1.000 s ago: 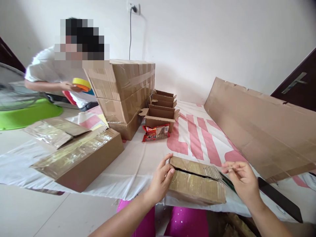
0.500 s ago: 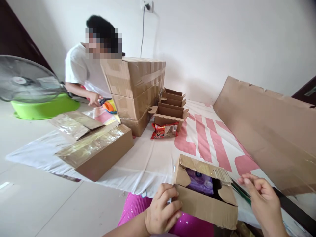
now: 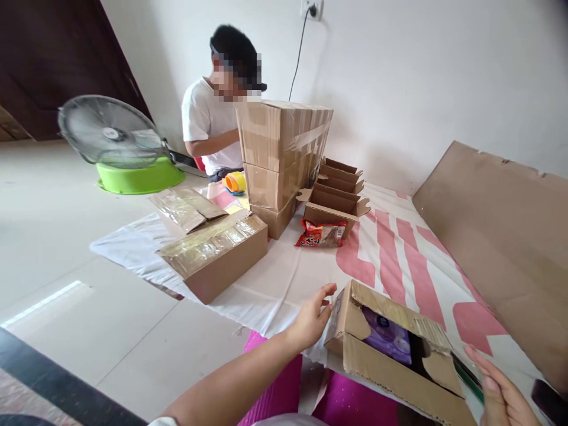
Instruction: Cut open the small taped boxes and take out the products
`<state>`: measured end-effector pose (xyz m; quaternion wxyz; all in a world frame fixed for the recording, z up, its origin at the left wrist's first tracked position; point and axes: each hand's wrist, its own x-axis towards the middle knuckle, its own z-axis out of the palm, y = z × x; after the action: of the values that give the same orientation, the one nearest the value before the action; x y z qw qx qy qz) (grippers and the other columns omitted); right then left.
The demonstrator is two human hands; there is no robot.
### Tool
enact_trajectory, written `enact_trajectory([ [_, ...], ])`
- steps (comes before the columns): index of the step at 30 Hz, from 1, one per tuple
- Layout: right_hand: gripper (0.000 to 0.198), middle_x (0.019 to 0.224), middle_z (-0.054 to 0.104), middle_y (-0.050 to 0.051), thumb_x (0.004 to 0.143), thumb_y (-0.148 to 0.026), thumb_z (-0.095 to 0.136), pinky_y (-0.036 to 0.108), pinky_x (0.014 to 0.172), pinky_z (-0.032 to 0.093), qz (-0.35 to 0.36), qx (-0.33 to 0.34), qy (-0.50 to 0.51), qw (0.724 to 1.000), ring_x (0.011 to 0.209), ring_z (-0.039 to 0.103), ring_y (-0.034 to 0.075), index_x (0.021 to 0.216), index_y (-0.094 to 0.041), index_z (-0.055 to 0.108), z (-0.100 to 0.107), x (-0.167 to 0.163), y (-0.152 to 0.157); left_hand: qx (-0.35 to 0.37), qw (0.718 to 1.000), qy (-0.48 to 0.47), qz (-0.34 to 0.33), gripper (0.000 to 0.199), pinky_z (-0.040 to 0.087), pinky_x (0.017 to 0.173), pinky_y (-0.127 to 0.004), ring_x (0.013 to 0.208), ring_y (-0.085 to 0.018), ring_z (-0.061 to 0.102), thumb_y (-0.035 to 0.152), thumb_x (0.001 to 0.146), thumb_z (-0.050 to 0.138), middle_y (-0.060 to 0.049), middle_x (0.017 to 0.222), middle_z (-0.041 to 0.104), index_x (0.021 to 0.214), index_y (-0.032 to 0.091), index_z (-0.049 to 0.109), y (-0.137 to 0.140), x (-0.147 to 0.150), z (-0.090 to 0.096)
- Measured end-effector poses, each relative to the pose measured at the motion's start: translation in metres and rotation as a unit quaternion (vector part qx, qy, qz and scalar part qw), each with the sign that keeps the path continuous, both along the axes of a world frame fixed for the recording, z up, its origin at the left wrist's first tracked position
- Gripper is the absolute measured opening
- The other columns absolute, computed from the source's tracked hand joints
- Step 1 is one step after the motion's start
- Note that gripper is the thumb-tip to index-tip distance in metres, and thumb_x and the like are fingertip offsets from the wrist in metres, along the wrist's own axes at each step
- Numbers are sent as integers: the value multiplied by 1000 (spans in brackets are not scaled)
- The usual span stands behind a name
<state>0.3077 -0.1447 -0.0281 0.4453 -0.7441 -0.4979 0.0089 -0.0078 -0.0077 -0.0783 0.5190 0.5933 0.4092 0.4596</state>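
Note:
A cardboard box (image 3: pixel 399 390) lies in front of me at the table edge, its flaps partly open. Inside shows a purple plastic packet (image 3: pixel 387 334); side tabs and a torn front flap cover parts of the interior. My left hand (image 3: pixel 313 319) is at the box's left end, fingers apart and holding nothing; whether the fingertips touch the cardboard I cannot tell. Beside the right end is my right hand (image 3: pixel 506 387), fingers stretched out, with nothing visible in it. A thin green item (image 3: pixel 469 378) lies between that hand and the box, partly hidden.
Taped cartons (image 3: pixel 261 160) are stacked ahead, beside several open boxes (image 3: pixel 335 204) and a red snack packet (image 3: pixel 322 234). Another taped box (image 3: pixel 226 260) lies left. A large cardboard sheet (image 3: pixel 492 236) stands right. Across the table sits a person (image 3: pixel 208 118) near a fan (image 3: pixel 110 133).
My left hand has moved from the box's near-left corner to its left end and opened. My right hand's fingers have straightened. The view has swung left; the other person's arm went behind the cartons.

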Motion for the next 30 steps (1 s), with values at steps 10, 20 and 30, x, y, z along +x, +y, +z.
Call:
enact_trajectory([
  [10,43,118,63,13,86,-55,48,45,93,48,-8,-2,3,1000,108,59,32,100,-19,66,-21,9,-7,-20,997,14,78,2,46,70,-27,71,-13,56,19,73,59,2,71,60,76,19,60,-2,-1,2],
  [20,38,68,71,6,76,-59,62,28,57,52,75,-104,124,984,63,65,22,76,-22,71,-89,-34,-47,-125,983,23,-130,25,37,57,-21,60,-10,48,29,72,72,2,66,53,70,19,49,-82,-34,-27],
  [30,37,63,66,2,88,-48,49,25,55,43,256,-125,108,952,58,58,15,72,-20,68,-85,-107,-30,-61,968,92,-226,25,34,55,-21,55,-10,45,39,75,71,1,63,56,70,18,59,-96,17,-33],
])
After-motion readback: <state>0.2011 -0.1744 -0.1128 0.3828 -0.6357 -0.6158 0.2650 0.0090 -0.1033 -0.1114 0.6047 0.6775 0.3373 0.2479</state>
